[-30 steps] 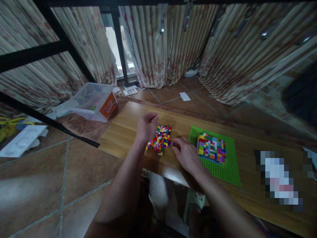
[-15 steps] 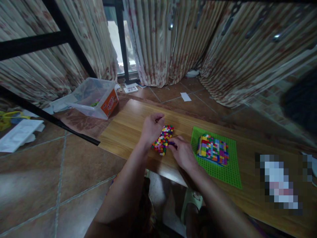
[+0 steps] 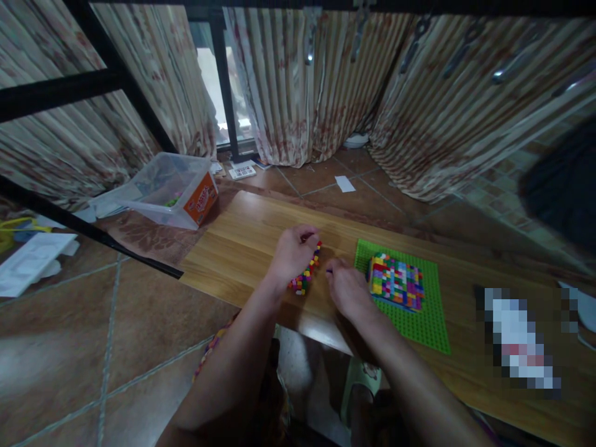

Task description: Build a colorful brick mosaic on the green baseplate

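Note:
My left hand (image 3: 294,256) is over a pile of small multicoloured toy bricks (image 3: 307,277) on the wooden bench, covering part of it. Its fingers are curled in, and whatever they hold is hidden. To the right of the pile, my right hand (image 3: 348,287) is closed in a pinch, with a small dark purple brick (image 3: 329,270) showing at the fingertips. Beside that hand lies a green studded baseplate (image 3: 435,310). On it sits a block built of many coloured bricks (image 3: 397,282), roughly rectangular, with blue along its lower edge.
The bench top (image 3: 242,236) runs across the view. A clear plastic bin (image 3: 162,186) with an orange label stands on the floor at left. White packaging (image 3: 35,264) lies farther left. A blurred-out object (image 3: 519,341) is on the bench at right. Curtains (image 3: 288,93) hang behind.
My left hand has shifted slightly right and nearer, covering more of the pile. My right hand has moved a little right, away from the pile, its fingers drawn in around the small brick.

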{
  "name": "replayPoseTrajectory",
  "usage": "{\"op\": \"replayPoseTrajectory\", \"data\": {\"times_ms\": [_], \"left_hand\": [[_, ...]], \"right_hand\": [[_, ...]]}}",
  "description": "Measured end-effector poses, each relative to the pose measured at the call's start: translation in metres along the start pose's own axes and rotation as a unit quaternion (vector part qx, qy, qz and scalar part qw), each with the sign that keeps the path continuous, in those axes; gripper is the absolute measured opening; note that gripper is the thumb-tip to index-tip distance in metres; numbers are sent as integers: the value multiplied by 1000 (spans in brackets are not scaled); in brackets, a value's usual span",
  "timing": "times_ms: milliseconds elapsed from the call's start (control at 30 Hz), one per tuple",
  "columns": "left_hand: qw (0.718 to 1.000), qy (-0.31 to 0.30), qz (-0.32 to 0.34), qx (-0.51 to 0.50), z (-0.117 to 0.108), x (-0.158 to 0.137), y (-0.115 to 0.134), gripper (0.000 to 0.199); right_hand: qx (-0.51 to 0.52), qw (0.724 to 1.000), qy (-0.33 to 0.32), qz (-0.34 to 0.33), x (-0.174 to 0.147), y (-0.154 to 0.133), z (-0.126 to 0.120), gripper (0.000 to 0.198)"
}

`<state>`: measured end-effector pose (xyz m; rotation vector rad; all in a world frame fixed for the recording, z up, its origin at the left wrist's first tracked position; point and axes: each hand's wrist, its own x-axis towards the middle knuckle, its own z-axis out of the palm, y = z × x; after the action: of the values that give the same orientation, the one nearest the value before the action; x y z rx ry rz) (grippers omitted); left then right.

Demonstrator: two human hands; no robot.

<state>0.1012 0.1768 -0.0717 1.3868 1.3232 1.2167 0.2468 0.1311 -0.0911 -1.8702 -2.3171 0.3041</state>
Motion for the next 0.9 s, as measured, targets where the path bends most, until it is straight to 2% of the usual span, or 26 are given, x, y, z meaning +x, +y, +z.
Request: {"op": "replayPoseTrajectory", "data": {"times_ms": [200,300,367,433,533,600,700,733,800,833,900], "left_hand": [[999,-19,-16,-33,24,-14,0,12],[996,-6,-37,-87,36,-23,2,10],[982,18,-88,-163,43,-28,6,12],[946,26,-171,-274,48,-30,11,22],[857,16,-289,-426,47,-29,22,32],[815,25,-318,-484,41,-25,28,33],[788,64,-304,-532,21,-14,32,34],[785,93,-295,-537,12,-10,32,31],[794,171,-269,-518,-6,-2,31,26],[801,198,-254,-505,-14,1,30,24],[814,216,-229,-488,-28,6,28,20]], "right_hand": [[20,1000,-4,23,3,4,1,16],[84,995,25,46,5,12,-4,13],[154,985,61,47,5,15,-12,12],[237,966,97,32,5,14,-21,12],[332,937,105,-11,6,4,-32,17],[378,919,105,-30,9,-3,-36,21],[414,897,152,-2,21,-5,-34,25],[398,902,168,8,26,-3,-31,24],[321,931,172,10,35,1,-22,20],[271,950,153,0,39,4,-16,18],[199,974,108,-25,46,7,-5,19]]}}
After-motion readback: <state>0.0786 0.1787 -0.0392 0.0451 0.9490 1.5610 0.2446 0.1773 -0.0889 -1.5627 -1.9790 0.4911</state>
